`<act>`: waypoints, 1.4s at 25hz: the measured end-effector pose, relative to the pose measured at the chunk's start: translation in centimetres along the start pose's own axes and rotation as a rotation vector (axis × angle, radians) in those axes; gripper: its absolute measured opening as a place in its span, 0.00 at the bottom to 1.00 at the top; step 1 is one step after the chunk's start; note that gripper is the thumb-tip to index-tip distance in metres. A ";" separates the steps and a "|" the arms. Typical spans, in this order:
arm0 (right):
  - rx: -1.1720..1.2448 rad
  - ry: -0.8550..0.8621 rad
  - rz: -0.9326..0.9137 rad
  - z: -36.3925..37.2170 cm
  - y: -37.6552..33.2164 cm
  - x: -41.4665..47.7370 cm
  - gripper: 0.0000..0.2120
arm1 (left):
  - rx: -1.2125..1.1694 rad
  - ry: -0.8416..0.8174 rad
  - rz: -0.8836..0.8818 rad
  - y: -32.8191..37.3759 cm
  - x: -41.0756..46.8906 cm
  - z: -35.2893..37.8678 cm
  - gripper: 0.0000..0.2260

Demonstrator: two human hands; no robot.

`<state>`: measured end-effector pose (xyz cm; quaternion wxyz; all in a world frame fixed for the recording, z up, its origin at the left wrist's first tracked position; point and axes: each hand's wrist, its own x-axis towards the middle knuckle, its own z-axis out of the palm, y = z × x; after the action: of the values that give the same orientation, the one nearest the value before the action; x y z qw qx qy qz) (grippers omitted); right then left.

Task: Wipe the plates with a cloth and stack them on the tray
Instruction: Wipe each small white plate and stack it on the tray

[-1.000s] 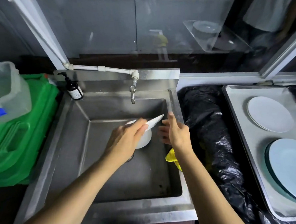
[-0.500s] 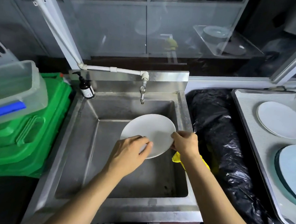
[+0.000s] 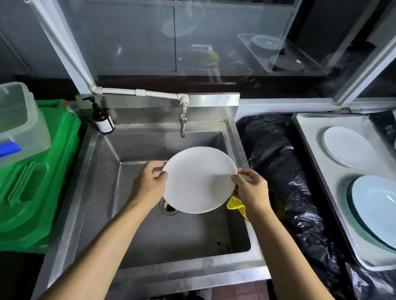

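Observation:
I hold a white plate [image 3: 199, 179] over the steel sink [image 3: 165, 235], its flat face turned up toward me. My left hand [image 3: 148, 185] grips its left rim. On the opposite rim my right hand [image 3: 251, 191] grips the plate, with a yellow cloth [image 3: 235, 204] tucked under the palm and hanging below it. To the right lies a grey tray [image 3: 328, 179] with a small white plate [image 3: 348, 147] at the back and a stack of pale blue plates [image 3: 382, 212] at the front.
A tap [image 3: 182, 123] hangs over the sink's back, close above the held plate. A brown pump bottle [image 3: 101, 118] stands at the back left corner. Green crates [image 3: 23, 175] with a clear tub [image 3: 10, 121] sit left. Black plastic [image 3: 282, 177] covers the counter between sink and tray.
The plate went from edge-on to flat and face up. My left hand slid from the plate's face to its left rim; my right hand took hold of the right rim.

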<state>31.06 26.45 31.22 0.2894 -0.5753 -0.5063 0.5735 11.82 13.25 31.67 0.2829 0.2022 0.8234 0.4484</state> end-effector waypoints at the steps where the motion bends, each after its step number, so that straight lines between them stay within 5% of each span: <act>1: 0.021 0.004 0.009 -0.2 0.1 -0.1 0.05 | -0.044 -0.008 -0.003 0.1 0.1 -0.1 0.11; 16: 0.127 0.161 -0.009 -6.9 -0.7 3.4 0.09 | -0.241 -0.115 0.060 6.6 -0.1 5.7 0.08; 35: 0.183 0.324 0.010 -30.0 -1.2 19.0 0.10 | -0.233 -0.228 0.040 19.0 -0.1 31.7 0.13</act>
<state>56.10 51.65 30.62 0.4154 -0.6340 -0.3959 0.5184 33.94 42.81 34.06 0.3870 0.2337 0.7243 0.5206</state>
